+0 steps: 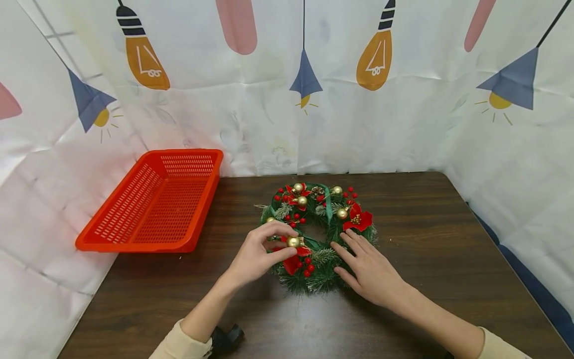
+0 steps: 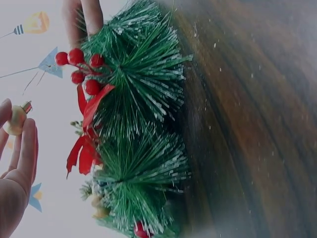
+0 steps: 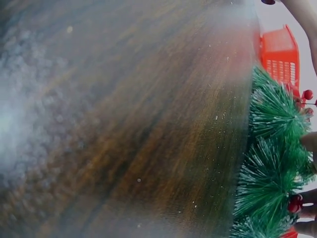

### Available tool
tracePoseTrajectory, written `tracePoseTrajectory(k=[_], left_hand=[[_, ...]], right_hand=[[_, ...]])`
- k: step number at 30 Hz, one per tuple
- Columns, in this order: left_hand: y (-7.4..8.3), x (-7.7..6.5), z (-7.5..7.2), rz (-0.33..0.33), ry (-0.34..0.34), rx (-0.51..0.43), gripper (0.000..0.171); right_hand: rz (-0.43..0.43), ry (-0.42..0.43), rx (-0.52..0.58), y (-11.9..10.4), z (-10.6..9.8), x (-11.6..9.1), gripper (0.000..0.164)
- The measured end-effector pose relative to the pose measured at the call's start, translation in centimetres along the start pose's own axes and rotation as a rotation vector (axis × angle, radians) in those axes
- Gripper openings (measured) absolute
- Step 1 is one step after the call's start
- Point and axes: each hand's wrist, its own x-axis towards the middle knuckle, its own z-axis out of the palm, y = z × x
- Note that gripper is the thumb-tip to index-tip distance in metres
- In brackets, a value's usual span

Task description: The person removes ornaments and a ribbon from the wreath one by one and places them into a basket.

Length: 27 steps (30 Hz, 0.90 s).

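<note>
A green Christmas wreath [image 1: 324, 257] lies on the dark wooden table, trimmed with red fabric flowers [image 1: 357, 218], red berries [image 2: 76, 55], small gold balls and a green ribbon [image 1: 328, 204]. Over its front left part, my left hand [image 1: 254, 255] pinches a gold ball ornament [image 1: 293, 242] between thumb and fingers. The left wrist view shows this ball apart from the branches, its metal cap turned up. My right hand [image 1: 372, 271] rests on the wreath's front right side, fingers spread and fairly straight. In the right wrist view its fingertips are beside a red berry [image 3: 295, 203].
An orange-red plastic basket [image 1: 195, 239] with slotted walls stands at the table's left, bare inside. Behind the table [image 1: 417, 209] hangs a white curtain [image 1: 264, 119] printed with lamps and bulbs. A black strap device [image 1: 226, 339] is on the left wrist.
</note>
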Motion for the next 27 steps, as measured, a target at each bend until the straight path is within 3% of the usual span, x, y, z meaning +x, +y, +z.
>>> tracePoseTrajectory(k=[11, 19, 27], left_hand=[[-0.3, -0.2, -2.4, -0.032, 0.074, 0.003, 0.030], [-0.2, -0.5, -4.4, -0.044, 0.164, -0.030, 0.031], [-0.2, -0.8, -5.9, -0.047, 0.216, -0.002, 0.031]], right_hand=[[-0.027, 0.018, -0.016, 0.2, 0.2, 0.0, 0.057], [-0.036, 0.034, -0.012, 0.3, 0.3, -0.1, 0.056], [-0.062, 0.050, 0.001, 0.7, 0.2, 0.0, 0.056]])
